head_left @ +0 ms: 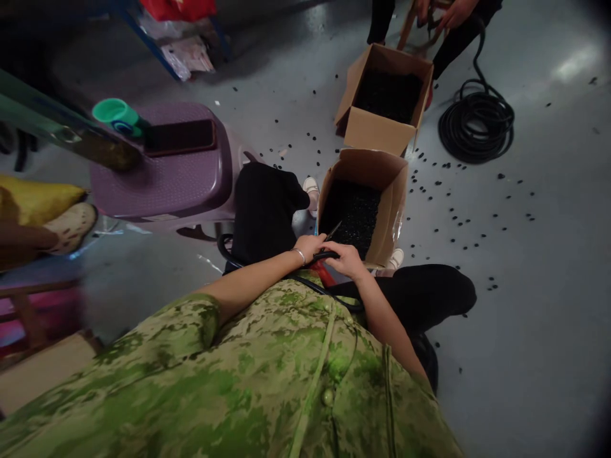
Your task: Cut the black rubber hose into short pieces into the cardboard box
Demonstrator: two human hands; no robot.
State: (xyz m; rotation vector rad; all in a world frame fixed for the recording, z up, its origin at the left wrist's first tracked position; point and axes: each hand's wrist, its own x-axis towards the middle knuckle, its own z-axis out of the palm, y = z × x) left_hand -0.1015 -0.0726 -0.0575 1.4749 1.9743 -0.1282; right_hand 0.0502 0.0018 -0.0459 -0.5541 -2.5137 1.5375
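Head view: the near cardboard box (394, 197) is set straight ahead of the person, between the knees (274, 194), its open top turned up and its near edge placed just beyond the hands. At that edge the left hand (309, 248) and the right hand (346, 259) are brought together, touching or nearly so. A black tube (327, 255) is held between them, its short visible length laid roughly crosswise, left to right; it is gripped more plainly by the right hand, which is closed about it. A further length is draped below the forearms; whether it is joined cannot be told. A pointed tool (333, 231) is aimed forward and rightward over the box. The left hand is curled closed, apparently about the tool, though what is covered by the palm cannot be told.

One purple stool (157, 191) is counted at the left. Two boxes are lined up, the far box (379, 130) placed beyond the near one. One coil of hose (477, 130) is laid on the floor (534, 356). Two co-worker's hands (459, 13) are seen above. One phone (184, 137) and one green cup (117, 114) are set on the stool. Dozens of black bits (353, 216) are held in the boxes and scattered, too many to be counted.
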